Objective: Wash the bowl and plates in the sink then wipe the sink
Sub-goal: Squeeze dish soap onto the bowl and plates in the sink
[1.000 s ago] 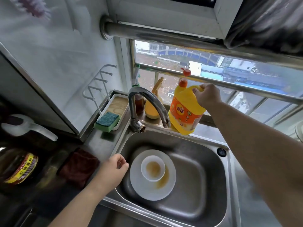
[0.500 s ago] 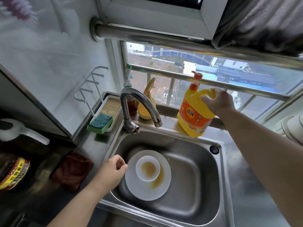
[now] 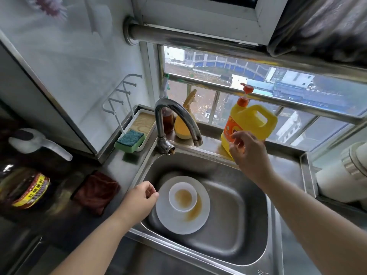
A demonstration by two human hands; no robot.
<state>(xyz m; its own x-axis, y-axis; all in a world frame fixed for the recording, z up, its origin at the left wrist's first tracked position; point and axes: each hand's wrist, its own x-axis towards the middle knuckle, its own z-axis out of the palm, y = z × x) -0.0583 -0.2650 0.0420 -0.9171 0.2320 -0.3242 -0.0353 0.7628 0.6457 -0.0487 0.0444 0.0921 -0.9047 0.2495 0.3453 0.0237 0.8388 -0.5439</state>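
In the stainless-steel sink (image 3: 234,225) lies 1 white plate (image 3: 182,221) with a small white bowl (image 3: 183,196) standing on its far half — both smeared with brown sauce. The left hand (image 3: 139,201) hovers over the sink's left rim, just left of the plate, fingers loosely curled and holding nothing. The right hand (image 3: 248,153) hangs above the far rim with relaxed, parted fingers, in front of the yellow dish-soap jug (image 3: 249,122) on the ledge; whether it touches the jug cannot be told. The curved faucet (image 3: 174,120) arches over the far left corner. A green sponge (image 3: 130,138) rests in a tray further left.
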